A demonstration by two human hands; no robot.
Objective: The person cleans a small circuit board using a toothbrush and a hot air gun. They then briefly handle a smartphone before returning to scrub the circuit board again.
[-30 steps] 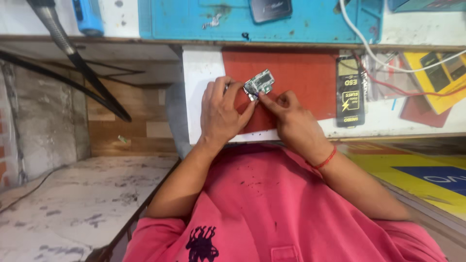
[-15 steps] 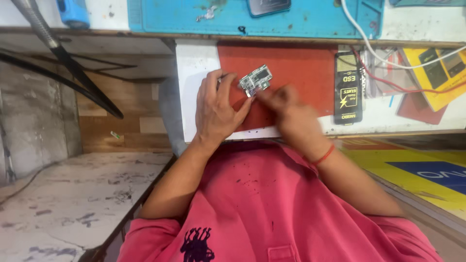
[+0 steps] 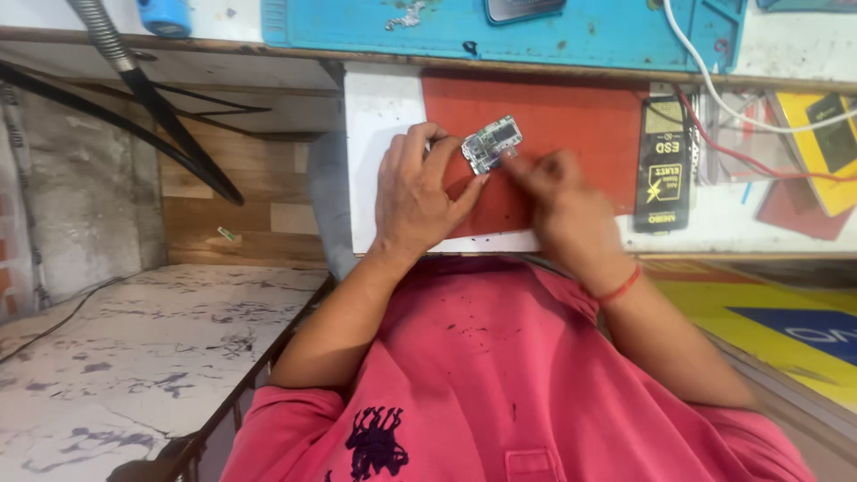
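Seen from the head camera, both hands meet over a red work mat (image 3: 571,116) that lies on a white tray (image 3: 379,107) in front of the person in the pink shirt (image 3: 500,384). Up there the left hand (image 3: 420,192) curls its fingers around a small circuit board (image 3: 491,143), pinching its left edge so the board sits tilted just above the mat. Beside it the right hand (image 3: 558,210) is blurred; its fingertips touch the board's right lower corner, closed to a narrow pinch, though whether they grip the board or something tiny I cannot tell. A red thread band (image 3: 620,286) circles the right wrist. Just right of the mat lies a black flat packet (image 3: 665,165), near red and white cables (image 3: 741,134). Beyond the tray stretches a blue repair mat (image 3: 536,31), and on the left a black flexible arm (image 3: 170,125) slants down over a marble-patterned surface (image 3: 134,357).
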